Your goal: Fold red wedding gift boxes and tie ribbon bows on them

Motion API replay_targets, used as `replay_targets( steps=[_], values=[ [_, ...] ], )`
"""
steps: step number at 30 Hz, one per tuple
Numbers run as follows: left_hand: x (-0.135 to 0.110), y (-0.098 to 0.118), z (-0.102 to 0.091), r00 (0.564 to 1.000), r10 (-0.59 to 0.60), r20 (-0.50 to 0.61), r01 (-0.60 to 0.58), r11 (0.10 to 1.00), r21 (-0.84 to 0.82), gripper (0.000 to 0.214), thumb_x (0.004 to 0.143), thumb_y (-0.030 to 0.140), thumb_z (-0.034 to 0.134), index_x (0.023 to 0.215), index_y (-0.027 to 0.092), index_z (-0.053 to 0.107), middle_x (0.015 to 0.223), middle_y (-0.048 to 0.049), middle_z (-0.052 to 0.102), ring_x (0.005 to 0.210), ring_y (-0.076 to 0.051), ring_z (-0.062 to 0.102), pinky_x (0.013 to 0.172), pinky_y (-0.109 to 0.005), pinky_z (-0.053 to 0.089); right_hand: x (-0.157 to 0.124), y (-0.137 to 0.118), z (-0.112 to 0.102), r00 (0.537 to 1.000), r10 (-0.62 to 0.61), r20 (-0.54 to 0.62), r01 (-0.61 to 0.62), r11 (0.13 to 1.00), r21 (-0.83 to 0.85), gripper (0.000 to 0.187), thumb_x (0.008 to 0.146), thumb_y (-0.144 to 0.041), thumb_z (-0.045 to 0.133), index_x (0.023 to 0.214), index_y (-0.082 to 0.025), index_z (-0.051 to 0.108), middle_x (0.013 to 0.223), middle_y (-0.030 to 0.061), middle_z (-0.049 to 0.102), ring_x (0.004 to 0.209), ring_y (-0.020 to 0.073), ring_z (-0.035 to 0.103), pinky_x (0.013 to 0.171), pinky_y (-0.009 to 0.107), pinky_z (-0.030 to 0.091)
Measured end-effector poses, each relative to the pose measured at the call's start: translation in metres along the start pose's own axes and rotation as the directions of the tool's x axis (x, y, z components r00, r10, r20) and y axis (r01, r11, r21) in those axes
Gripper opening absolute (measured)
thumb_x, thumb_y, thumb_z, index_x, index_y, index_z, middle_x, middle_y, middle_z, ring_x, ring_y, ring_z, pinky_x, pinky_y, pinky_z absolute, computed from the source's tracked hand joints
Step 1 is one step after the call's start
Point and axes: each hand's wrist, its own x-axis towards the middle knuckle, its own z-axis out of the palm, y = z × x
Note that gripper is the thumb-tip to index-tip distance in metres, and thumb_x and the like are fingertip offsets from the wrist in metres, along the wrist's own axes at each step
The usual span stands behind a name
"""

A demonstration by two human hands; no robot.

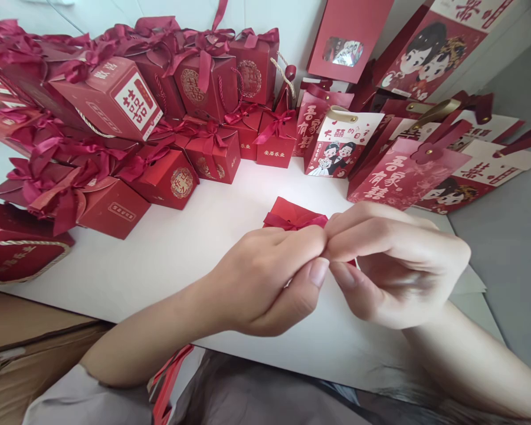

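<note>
Pinching a ribbon [294, 221] of dark red between the left hand [265, 277] and the right hand [393, 265], thumb and forefinger of each pressed together on it, tips meeting knuckle to knuckle, other fingers curled in. Leaving no gap where the two hands join.

Lying just beyond the knuckles and mostly hidden behind them: a small red box [292, 208], set on the white board [181, 254]. Running side to side across the box's top, roughly level, from above the left knuckles to the right forefinger: the ribbon's long axis. Pointing away from the hands and a little leftward: the box's one visible corner. Cannot tell the box's own long axis with so little of it showing.

Crowding in rows farther beyond the left hand: red gift boxes [168, 177] tied with wine-coloured bows. Leaning and lying beyond the right hand: red gift bags [402, 171] printed with a cartoon couple. Sitting well to the left of the left forearm: a brown carton [22, 342].
</note>
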Motion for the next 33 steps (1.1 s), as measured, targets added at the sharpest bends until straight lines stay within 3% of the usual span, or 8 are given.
replay_targets(
  steps=[12,22,28,33],
  values=[
    [0.001,0.001,-0.001,0.998,-0.06,0.02,0.06,0.998,-0.03,0.02,0.094,0.012,0.04,0.077,0.021,0.041,0.062,0.0031,0.042,0.051,-0.011,0.04,0.05,-0.03,0.036,0.0,0.0,0.0,0.999,0.031,0.008,-0.031,0.999,-0.017,0.014,0.082,-0.008,0.064,0.074,-0.02,0.062,0.066,-0.0001,0.062,0.057,0.0128,0.059,0.049,0.025,0.047],
    [0.003,-0.002,-0.003,0.999,0.002,0.054,-0.005,0.999,0.054,0.018,0.097,0.017,0.037,0.081,0.019,0.044,0.066,0.0023,0.049,0.055,-0.011,0.043,0.053,-0.027,0.038,0.003,-0.005,-0.004,0.994,0.096,0.044,-0.094,0.995,-0.046,0.017,0.081,-0.006,0.062,0.071,-0.02,0.061,0.068,0.0009,0.062,0.055,0.0126,0.055,0.047,0.027,0.043],
    [0.0,0.0,0.001,0.992,-0.126,-0.004,0.126,0.991,0.045,0.021,0.097,0.018,0.036,0.078,0.019,0.043,0.062,0.0043,0.043,0.05,-0.009,0.039,0.049,-0.026,0.034,-0.001,-0.002,0.001,1.0,-0.012,-0.002,0.011,0.984,-0.177,0.013,0.083,-0.007,0.065,0.078,-0.018,0.066,0.072,0.003,0.064,0.057,0.0129,0.059,0.05,0.026,0.047],
    [-0.002,0.002,0.004,0.972,-0.218,-0.09,0.217,0.976,-0.023,0.027,0.1,0.021,0.035,0.075,0.019,0.043,0.057,0.0049,0.044,0.048,-0.009,0.04,0.047,-0.027,0.033,-0.003,0.008,0.006,0.993,-0.108,-0.044,0.098,0.978,-0.184,0.012,0.087,-0.009,0.065,0.085,-0.021,0.069,0.071,0.0021,0.067,0.058,0.0138,0.062,0.049,0.026,0.051]
  ],
)
